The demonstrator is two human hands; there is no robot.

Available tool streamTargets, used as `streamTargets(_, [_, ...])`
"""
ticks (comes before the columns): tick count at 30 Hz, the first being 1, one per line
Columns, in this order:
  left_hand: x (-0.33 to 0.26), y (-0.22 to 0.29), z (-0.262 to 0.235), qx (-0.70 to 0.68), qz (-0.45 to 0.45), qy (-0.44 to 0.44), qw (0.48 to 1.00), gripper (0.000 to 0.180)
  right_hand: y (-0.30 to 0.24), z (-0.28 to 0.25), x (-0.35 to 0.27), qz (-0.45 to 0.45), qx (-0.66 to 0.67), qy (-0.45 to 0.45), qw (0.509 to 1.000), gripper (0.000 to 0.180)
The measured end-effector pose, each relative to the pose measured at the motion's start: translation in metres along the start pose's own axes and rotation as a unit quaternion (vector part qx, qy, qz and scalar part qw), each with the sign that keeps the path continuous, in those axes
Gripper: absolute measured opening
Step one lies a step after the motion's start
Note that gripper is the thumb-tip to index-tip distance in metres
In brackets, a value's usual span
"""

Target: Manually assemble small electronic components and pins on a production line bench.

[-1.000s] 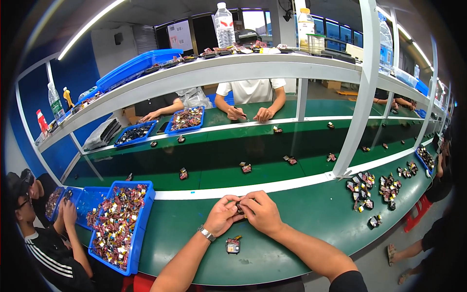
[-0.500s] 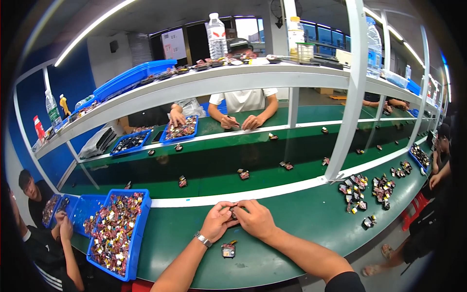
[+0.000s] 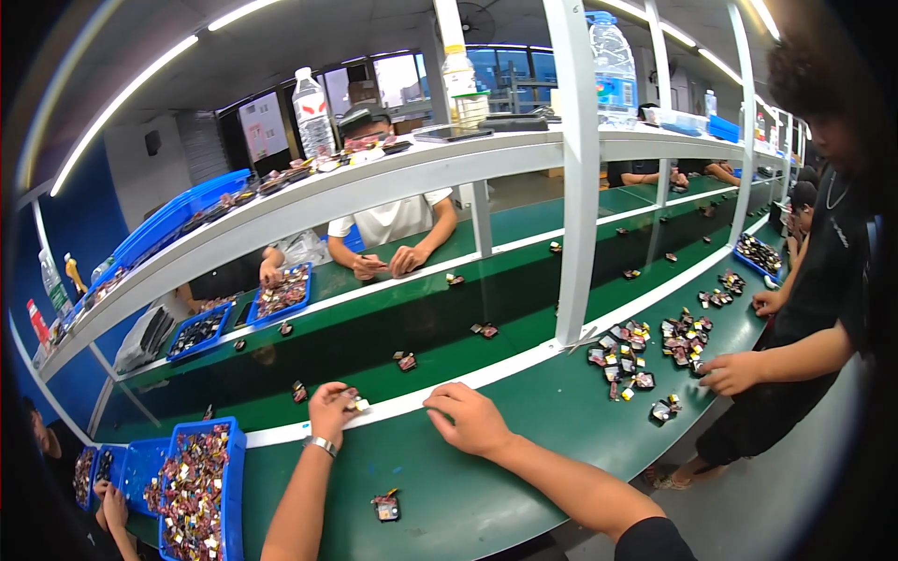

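Note:
My left hand (image 3: 327, 411) is over the white edge strip by the belt, its fingers closed on a small electronic module (image 3: 356, 404) with white and yellow bits; most of the module is hidden. Farther right, my right hand (image 3: 468, 421) hovers above the green bench (image 3: 440, 510), empty, with thumb and fingers apart. Between my forearms, near the front, lies another module (image 3: 385, 506), dark and square with a pale face and short reddish and yellow wires. At left, a blue tray (image 3: 238, 496) is heaped with similar small wired parts.
Modules (image 3: 405, 361) lie spaced along the dark green belt. Clusters of modules (image 3: 622, 360) cover the bench at right, where another person's hand (image 3: 734, 374) reaches in. A grey post (image 3: 571, 234) and an overhead shelf (image 3: 393, 182) stand ahead. Co-workers sit across.
My hands have come apart: the left went leftward to the belt edge with a module, the right let go. My view has turned right, and a standing person's hand now reaches in at right.

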State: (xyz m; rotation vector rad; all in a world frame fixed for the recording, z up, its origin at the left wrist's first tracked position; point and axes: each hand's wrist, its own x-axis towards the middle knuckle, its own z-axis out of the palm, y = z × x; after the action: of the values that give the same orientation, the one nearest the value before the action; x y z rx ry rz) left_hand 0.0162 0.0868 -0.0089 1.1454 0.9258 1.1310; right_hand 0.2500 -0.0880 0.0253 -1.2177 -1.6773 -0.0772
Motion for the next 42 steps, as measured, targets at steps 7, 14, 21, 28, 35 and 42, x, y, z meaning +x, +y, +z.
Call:
streamTargets(7, [0.075,-0.028,-0.033,0.311,0.109,0.088,0.940,0.018,0.086,-0.123,-0.012,0.154,-0.089,0.291,0.940,0.004])
streamTargets(14, [0.018,-0.010,-0.006,0.431,0.216,0.086,0.872,0.030,0.266,-0.193,-0.002,0.307,-0.282,0.111,0.902,0.034])
streamTargets(21, [-0.073,-0.004,-0.021,0.398,0.253,0.021,0.882,0.024,0.328,-0.130,0.025,0.345,-0.283,-0.057,0.893,0.046])
streamTargets(28, [-0.067,-0.006,-0.012,0.399,0.261,0.015,0.879,0.019,0.293,-0.180,0.019,0.227,-0.412,-0.095,0.877,0.028])
streamTargets(35, [-0.059,-0.014,-0.011,0.390,0.264,0.004,0.882,0.013,0.249,-0.224,-0.009,0.350,-0.296,0.047,0.887,0.025])
streamTargets(42, [-0.061,-0.013,-0.016,0.403,0.249,0.009,0.881,0.011,0.071,-0.119,-0.024,0.343,-0.049,-0.172,0.922,0.022])
